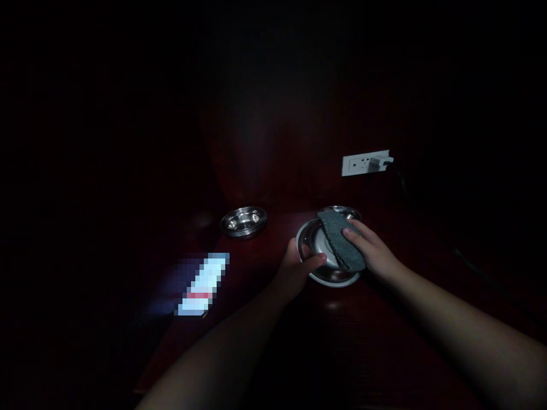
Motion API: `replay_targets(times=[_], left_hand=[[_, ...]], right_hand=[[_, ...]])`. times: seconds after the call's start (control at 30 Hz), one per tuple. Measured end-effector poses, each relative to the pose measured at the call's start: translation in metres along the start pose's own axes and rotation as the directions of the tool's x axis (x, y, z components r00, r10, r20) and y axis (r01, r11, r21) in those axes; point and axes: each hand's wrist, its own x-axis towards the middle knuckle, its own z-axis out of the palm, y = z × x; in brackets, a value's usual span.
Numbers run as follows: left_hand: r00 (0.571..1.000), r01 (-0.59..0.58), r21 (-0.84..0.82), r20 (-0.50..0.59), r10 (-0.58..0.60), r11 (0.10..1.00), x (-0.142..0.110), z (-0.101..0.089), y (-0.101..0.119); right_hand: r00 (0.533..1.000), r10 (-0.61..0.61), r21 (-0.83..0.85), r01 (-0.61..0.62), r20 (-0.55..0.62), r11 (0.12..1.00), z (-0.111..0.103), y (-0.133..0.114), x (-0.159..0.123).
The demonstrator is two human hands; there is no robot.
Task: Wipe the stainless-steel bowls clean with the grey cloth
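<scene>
Dark scene, light mostly mid-frame. Both hands up front, over a dark red counter (pixel 262 279). Left hand (pixel 297 267) pinching the steel bowl (pixel 318 242) at its left side: thumb over the rim and lying on the inside, other fingers behind the wall, mostly hidden. Bowl tilted, its opening facing the wearer; can't tell if its base touches the counter.

Right hand (pixel 378 250) closed on a grey-green cloth (pixel 342 242), one digit laid flat on top, the rest partly out of sight. Cloth looks folded, slanting across the right part of the bowl and covering that side of the rim — can't tell whether the right hand also grips the bowl through it.

Second bowl (pixel 349 212) just behind, partly blocked by the cloth. Stack (pixel 243 223) of shiny steel bowls farther left on the counter, upright, well apart from the hands; count unclear. Nearer the wearer, left side: bright pixelated patch (pixel 203 285), contents unreadable. Back right: white socket (pixel 354 165) with a plug (pixel 379 162) in its right end — dark cord (pixel 401 185) below.
</scene>
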Motion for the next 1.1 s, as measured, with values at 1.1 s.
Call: replay_targets(times=[1.1], left_hand=[[0.992,0.122,0.024,0.020,-0.123,0.992,-0.004,0.002,0.008]], right_hand=[[0.969,-0.078,-0.044,0.070,-0.234,0.997,-0.004,0.007,0.005]])
